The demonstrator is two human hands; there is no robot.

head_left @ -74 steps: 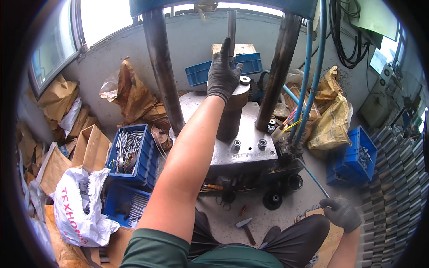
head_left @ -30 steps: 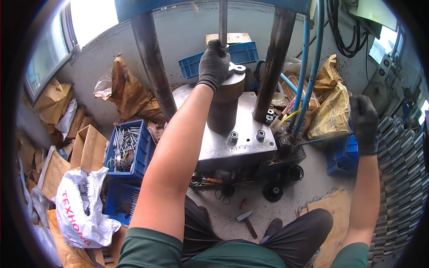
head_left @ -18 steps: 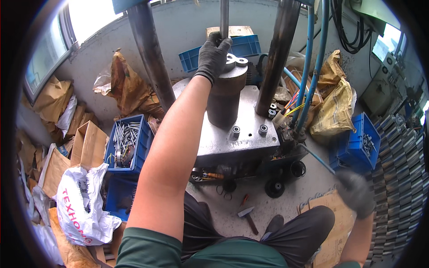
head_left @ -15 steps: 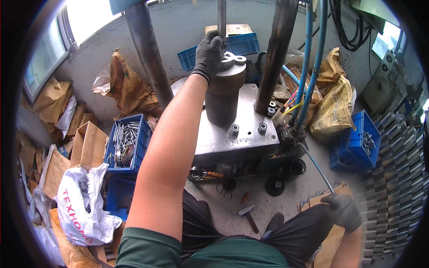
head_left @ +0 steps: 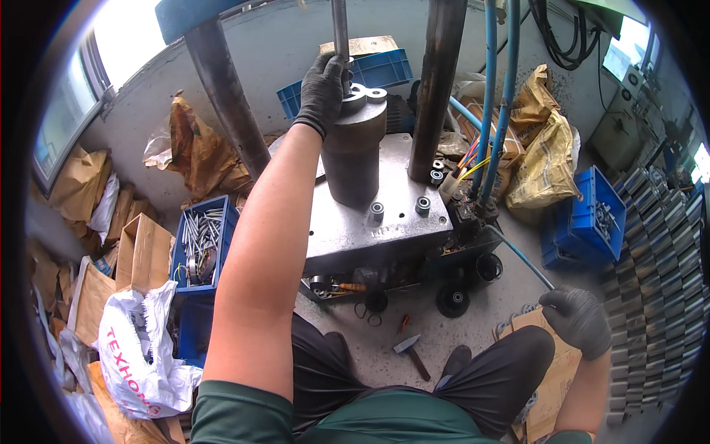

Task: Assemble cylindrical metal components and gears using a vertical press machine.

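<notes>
My left hand [head_left: 323, 89], in a dark grey glove, reaches up and is closed around the lower part of an upright metal rod [head_left: 340, 29]. The rod comes down over a metal part with round eyes [head_left: 364, 93] lying on a thick steel cylinder [head_left: 353, 159]. Just where the rod meets the part is partly hidden by my fingers. The cylinder stands on a steel plate [head_left: 325, 222] between two dark columns. At the lower right my gloved right hand [head_left: 578, 320] grips the end of a thin lever [head_left: 521, 255].
Small round bushings [head_left: 422, 205] stand on the plate. A hammer [head_left: 411, 354] lies on the floor near my feet. Blue crates [head_left: 203, 240] of metal parts and a white sack [head_left: 140, 355] are at left. Stacked metal pieces [head_left: 654, 288] rise at right, beside a blue crate [head_left: 592, 214].
My right hand has moved up with the lever's end. More of the rod shows below my left fingers, close to the part. The whole view has shifted slightly.
</notes>
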